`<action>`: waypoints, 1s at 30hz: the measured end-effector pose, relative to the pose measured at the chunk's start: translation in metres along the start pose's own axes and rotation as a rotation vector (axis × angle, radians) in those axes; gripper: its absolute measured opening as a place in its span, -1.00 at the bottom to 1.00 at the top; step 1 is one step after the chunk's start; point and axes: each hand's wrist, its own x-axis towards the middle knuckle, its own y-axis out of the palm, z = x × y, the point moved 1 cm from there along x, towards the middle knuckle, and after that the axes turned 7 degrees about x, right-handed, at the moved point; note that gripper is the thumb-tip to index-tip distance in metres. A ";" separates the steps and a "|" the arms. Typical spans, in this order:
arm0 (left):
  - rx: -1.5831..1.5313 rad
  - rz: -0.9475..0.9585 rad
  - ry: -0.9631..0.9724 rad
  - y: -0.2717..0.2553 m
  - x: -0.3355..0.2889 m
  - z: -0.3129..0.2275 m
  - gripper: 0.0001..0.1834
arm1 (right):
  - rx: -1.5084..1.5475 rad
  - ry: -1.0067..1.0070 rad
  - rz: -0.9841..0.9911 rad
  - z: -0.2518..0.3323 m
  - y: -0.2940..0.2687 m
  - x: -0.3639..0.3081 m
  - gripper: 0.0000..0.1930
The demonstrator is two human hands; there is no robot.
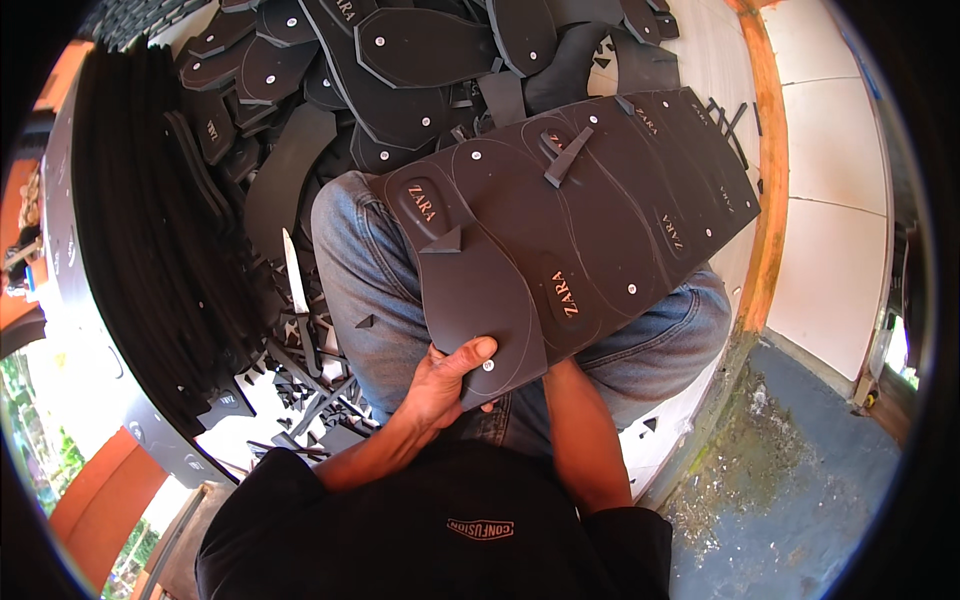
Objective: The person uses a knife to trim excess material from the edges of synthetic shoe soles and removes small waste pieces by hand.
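Observation:
A large dark foam sheet, marked with several sole outlines, lies across my bent knees. At its near left end is a sole-shaped piece whose right edge shows a clear line against the sheet. My left hand grips that piece's near end, thumb on top and fingers underneath. The right forearm reaches under the sheet's near edge, so only the wrist of my right hand shows; its fingers are hidden. Small foam offcuts, a triangular one and a strip, rest on top of the sheet.
A knife lies to the left of my knee among scattered black scraps. Cut foam soles are heaped beyond my knees. A tall stack of dark sheets stands at the left. On the right, an orange-brown edge borders pale tiles.

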 end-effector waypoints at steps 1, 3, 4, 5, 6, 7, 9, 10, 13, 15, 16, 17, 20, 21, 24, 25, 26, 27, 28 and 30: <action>-0.005 -0.001 -0.005 0.000 0.000 0.000 -0.69 | -0.001 0.003 0.000 0.000 0.002 0.003 -0.66; -0.015 -0.002 -0.014 0.001 -0.001 -0.001 -0.70 | -0.004 0.007 -0.003 0.001 0.006 0.005 -0.66; -0.018 -0.002 -0.015 0.001 -0.001 -0.001 -0.71 | -0.003 0.009 -0.004 0.002 0.008 0.007 -0.66; -0.021 -0.002 -0.017 0.002 -0.001 0.000 -0.71 | -0.002 0.010 -0.004 0.002 0.009 0.008 -0.66; -0.023 -0.003 -0.019 0.002 -0.001 0.000 -0.71 | -0.003 0.013 -0.004 0.003 0.011 0.010 -0.66; -0.017 -0.017 -0.024 0.001 -0.001 0.001 -0.65 | 0.000 0.015 -0.005 0.004 0.012 0.011 -0.66; -0.004 -0.040 -0.031 -0.001 -0.001 0.003 -0.54 | 0.001 0.019 -0.002 0.004 0.016 0.015 -0.65; -0.015 -0.034 -0.022 0.000 -0.003 0.002 -0.60 | 0.002 0.021 0.001 0.006 0.017 0.017 -0.65; -0.020 -0.004 0.001 0.005 -0.007 -0.002 -0.72 | -0.012 0.022 -0.013 0.008 0.021 0.028 -0.64; 0.005 0.011 0.007 0.000 -0.017 0.001 -0.72 | -0.026 0.033 -0.025 0.008 0.023 0.033 -0.63; -0.016 0.079 -0.015 -0.009 -0.023 -0.004 -0.65 | -0.027 0.035 -0.016 0.010 0.027 0.039 -0.62; 0.108 0.068 0.074 -0.010 -0.033 -0.001 -0.61 | -0.021 0.042 0.002 0.012 0.032 0.047 -0.61; 0.328 0.061 0.184 -0.006 -0.063 -0.004 -0.49 | -0.079 0.135 0.046 0.027 0.034 0.091 -0.60; 0.314 0.066 0.184 -0.014 -0.064 -0.008 -0.51 | -0.048 0.214 0.081 0.034 0.031 0.109 -0.59; 0.318 0.051 0.187 -0.054 -0.063 -0.032 -0.50 | 0.620 0.546 0.294 0.083 0.015 0.127 -0.57; 0.346 0.029 0.163 -0.066 -0.066 -0.040 -0.44 | 0.892 0.586 0.343 0.105 0.010 0.115 -0.55; 0.373 0.150 0.159 -0.071 -0.066 -0.052 -0.60 | 0.954 0.561 0.355 0.117 0.004 0.103 -0.58; 0.429 0.143 0.131 -0.088 -0.064 -0.055 -0.57 | 1.018 0.537 0.359 0.126 -0.001 0.090 -0.61; 0.456 0.135 0.201 -0.109 -0.068 -0.059 -0.56 | 0.897 0.478 0.279 0.130 0.003 0.077 -0.66; 0.230 0.203 0.502 -0.146 -0.059 -0.065 -0.46 | 0.762 0.411 0.040 0.141 0.006 0.054 -0.77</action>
